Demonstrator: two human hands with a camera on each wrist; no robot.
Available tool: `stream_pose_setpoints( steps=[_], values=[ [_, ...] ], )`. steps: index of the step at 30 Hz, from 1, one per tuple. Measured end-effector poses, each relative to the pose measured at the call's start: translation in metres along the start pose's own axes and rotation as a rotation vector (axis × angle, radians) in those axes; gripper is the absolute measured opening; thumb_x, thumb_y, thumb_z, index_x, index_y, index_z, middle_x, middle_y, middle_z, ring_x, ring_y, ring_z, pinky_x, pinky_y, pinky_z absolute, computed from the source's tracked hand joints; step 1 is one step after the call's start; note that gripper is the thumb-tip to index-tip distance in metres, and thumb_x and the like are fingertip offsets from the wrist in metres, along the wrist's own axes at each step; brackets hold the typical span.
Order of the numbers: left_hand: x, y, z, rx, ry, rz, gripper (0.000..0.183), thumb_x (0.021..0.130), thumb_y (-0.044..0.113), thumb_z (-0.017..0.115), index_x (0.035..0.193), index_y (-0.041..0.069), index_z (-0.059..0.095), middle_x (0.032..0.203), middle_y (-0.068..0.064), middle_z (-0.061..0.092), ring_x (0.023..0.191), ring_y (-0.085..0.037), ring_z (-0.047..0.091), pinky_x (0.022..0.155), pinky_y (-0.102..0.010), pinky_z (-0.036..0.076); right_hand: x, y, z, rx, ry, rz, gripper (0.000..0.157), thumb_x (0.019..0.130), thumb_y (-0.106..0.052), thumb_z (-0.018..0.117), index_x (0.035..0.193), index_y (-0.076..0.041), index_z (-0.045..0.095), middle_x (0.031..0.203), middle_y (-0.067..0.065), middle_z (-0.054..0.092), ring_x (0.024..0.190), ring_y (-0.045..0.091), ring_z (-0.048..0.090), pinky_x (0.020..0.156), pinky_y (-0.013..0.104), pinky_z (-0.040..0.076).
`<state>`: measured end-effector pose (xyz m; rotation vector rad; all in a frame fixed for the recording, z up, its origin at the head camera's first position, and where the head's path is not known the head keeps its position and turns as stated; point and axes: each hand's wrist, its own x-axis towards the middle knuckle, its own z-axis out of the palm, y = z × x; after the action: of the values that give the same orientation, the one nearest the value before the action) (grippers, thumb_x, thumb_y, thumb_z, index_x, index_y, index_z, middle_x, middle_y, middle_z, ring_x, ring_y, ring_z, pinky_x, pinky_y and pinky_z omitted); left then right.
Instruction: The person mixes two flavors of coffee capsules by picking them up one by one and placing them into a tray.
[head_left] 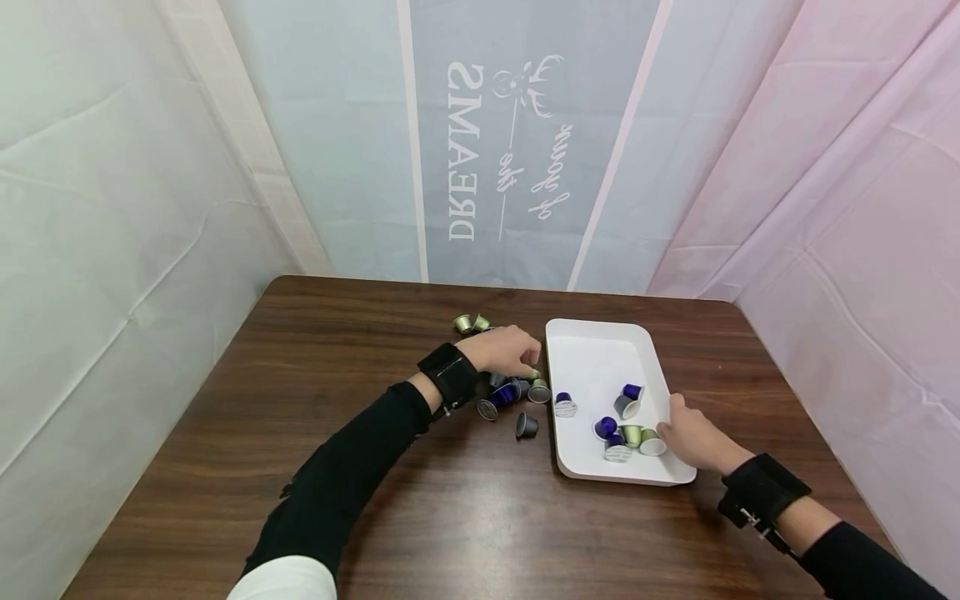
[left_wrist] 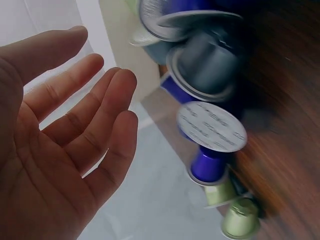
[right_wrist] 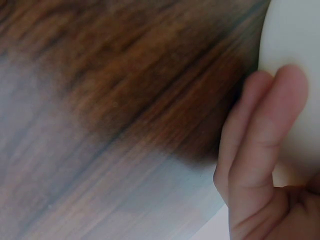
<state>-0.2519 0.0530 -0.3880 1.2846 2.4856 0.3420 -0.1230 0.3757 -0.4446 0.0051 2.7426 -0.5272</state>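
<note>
My left hand [head_left: 504,350] reaches over loose coffee capsules left of the tray; in the left wrist view its fingers are loosely bent, with nothing between them. Beside it lie blue capsules [left_wrist: 210,165], grey ones [left_wrist: 207,62] and green ones [left_wrist: 241,218], some with printed lids. My right hand [head_left: 697,433] grips the right rim of the white tray [head_left: 600,346], fingers against its outer wall in the right wrist view [right_wrist: 255,145]. In the tray's near half sit several blue, green and grey capsules, including a green capsule [head_left: 632,435].
A single grey capsule [head_left: 527,426] lies on the brown wooden table [head_left: 480,517], just left of the tray. Two green capsules [head_left: 462,324] are farther back. Pale curtains [head_left: 360,133] hang behind the table and on both sides.
</note>
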Motion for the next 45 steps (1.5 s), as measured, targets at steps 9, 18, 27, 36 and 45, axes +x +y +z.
stream_pose_setpoints(
  steps=[9,18,27,36,45],
  values=[
    [-0.009,-0.017,0.010,0.036,-0.005,-0.018,0.014,0.092,0.017,0.062,0.105,0.013,0.066,0.100,0.001,0.062,0.088,-0.012,0.056,0.078,-0.027,0.044,-0.001,0.000,0.001,0.005,-0.006,0.003,0.051,0.095,-0.008,0.044,0.124,0.024,0.016,0.103,0.043,0.050,0.091,0.034,0.060,0.076,0.050,0.048],
    [-0.017,-0.025,0.021,0.037,-0.009,-0.014,0.018,0.087,0.007,0.065,0.103,0.015,0.067,0.102,0.001,0.062,0.092,-0.012,0.056,0.082,-0.028,0.045,-0.002,-0.001,0.001,-0.008,0.010,-0.011,0.050,0.095,-0.008,0.044,0.123,0.024,0.017,0.103,0.044,0.050,0.092,0.037,0.060,0.077,0.050,0.048],
    [-0.022,-0.029,0.029,0.062,-0.029,-0.013,0.021,0.086,0.006,0.065,0.106,0.014,0.066,0.104,0.000,0.062,0.086,-0.011,0.055,0.077,-0.026,0.046,0.000,0.000,0.001,-0.004,0.000,0.001,0.050,0.095,-0.008,0.044,0.123,0.024,0.017,0.106,0.046,0.048,0.093,0.037,0.059,0.076,0.050,0.048],
    [-0.028,-0.029,0.031,0.108,-0.035,-0.038,0.020,0.086,0.010,0.068,0.104,0.015,0.066,0.105,0.001,0.062,0.092,-0.012,0.058,0.079,-0.028,0.047,0.003,0.000,-0.001,0.004,-0.016,0.021,0.052,0.096,-0.010,0.044,0.124,0.023,0.016,0.105,0.044,0.048,0.090,0.034,0.059,0.076,0.049,0.048],
    [-0.033,-0.032,0.036,0.122,-0.036,-0.070,0.027,0.085,0.018,0.072,0.112,0.016,0.065,0.111,0.000,0.060,0.092,-0.012,0.056,0.076,-0.028,0.046,0.005,0.001,-0.001,0.007,-0.026,0.038,0.053,0.096,-0.010,0.044,0.125,0.024,0.014,0.106,0.044,0.048,0.090,0.034,0.059,0.076,0.049,0.048]
  ],
)
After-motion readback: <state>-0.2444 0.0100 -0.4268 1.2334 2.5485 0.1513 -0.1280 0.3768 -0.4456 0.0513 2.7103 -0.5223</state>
